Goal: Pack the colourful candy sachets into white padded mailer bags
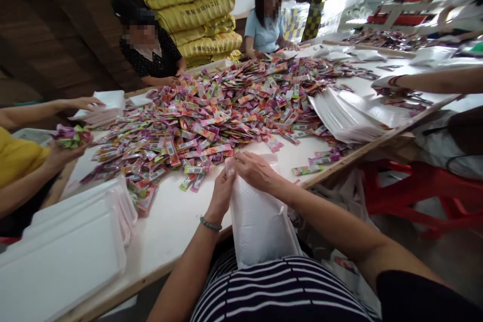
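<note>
A white padded mailer bag (260, 221) stands tilted between my forearms, its lower end against my striped shirt and its top end at the table edge. My left hand (225, 181) pinches the bag's upper left corner. My right hand (252, 168) is bent over the same top end, its fingers closed on it close to the left thumb. Just beyond my hands spreads a large heap of small colourful printed sachets (211, 126) on the white table (181, 216). What is inside the bag is hidden.
Stacks of white mailer bags lie at left (75, 241) and right (347, 115). Co-workers sit around the table; a person in yellow (22, 161) holds sachets. A wooden rim (339, 161) edges the table. A red stool (415, 196) stands at right, yellow sacks (192, 10) behind.
</note>
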### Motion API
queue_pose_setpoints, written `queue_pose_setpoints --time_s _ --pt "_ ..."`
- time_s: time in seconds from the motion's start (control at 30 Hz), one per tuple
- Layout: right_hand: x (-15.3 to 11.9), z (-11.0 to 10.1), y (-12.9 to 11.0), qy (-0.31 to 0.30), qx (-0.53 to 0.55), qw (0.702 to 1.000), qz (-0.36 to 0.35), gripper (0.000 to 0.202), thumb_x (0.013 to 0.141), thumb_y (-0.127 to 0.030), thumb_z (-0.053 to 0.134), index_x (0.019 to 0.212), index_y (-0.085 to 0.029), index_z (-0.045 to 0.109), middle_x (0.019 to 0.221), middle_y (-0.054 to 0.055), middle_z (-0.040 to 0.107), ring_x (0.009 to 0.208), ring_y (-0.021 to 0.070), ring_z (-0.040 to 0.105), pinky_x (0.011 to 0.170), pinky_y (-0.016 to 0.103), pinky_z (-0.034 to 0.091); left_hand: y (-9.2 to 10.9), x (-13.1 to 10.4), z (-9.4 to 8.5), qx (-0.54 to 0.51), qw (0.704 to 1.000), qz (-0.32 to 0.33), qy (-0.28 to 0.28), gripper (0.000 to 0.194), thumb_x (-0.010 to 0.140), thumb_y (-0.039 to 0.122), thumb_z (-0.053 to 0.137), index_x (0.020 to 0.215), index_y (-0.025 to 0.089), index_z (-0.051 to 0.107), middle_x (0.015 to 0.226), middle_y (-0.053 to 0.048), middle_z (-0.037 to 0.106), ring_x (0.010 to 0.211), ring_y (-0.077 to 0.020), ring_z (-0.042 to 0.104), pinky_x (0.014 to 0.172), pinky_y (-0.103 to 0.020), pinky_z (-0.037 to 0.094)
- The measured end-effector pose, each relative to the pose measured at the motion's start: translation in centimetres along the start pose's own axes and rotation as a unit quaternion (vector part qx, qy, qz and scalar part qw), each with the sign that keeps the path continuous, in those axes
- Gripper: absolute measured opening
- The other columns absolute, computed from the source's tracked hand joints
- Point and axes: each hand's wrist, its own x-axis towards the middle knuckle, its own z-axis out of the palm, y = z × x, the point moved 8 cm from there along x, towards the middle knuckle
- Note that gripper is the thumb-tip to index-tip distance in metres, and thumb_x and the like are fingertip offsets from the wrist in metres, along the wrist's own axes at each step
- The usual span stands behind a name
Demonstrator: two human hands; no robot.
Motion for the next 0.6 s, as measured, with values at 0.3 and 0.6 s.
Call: queue_pose_setpoints --time_s 0.3,0.6 --pt "-2.3 -0.3 10.7 0.253 0.46 0.803 0.282 0.016 0.09 -0.034 0.04 0.086 -0.022 0.051 0.073 0.001 0.062 0.065 0.0156 0.058 0.065 0.03 0.047 -1.3 0.3 -0.1 -0.03 0.998 -0.062 0.003 0.045 0.07 0.044 0.074 0.103 0.014 0.066 0.093 -0.006 0.073 0.086 -0.0198 0.066 0.077 -0.029 0.051" --pt "-14.7 -4.4 15.7 0.017 0.207 0.907 0.367 0.032 0.067 -0.051 0.074 0.063 -0.021 0.067 0.054 0.0 0.06 0.054 0.0152 0.054 0.059 0.03 0.044 -2.3 0.4 -0.8 -0.073 0.992 -0.105 0.009 0.049 0.066 0.043 0.078 0.104 0.014 0.065 0.089 -0.006 0.074 0.085 -0.0217 0.068 0.081 -0.033 0.054"
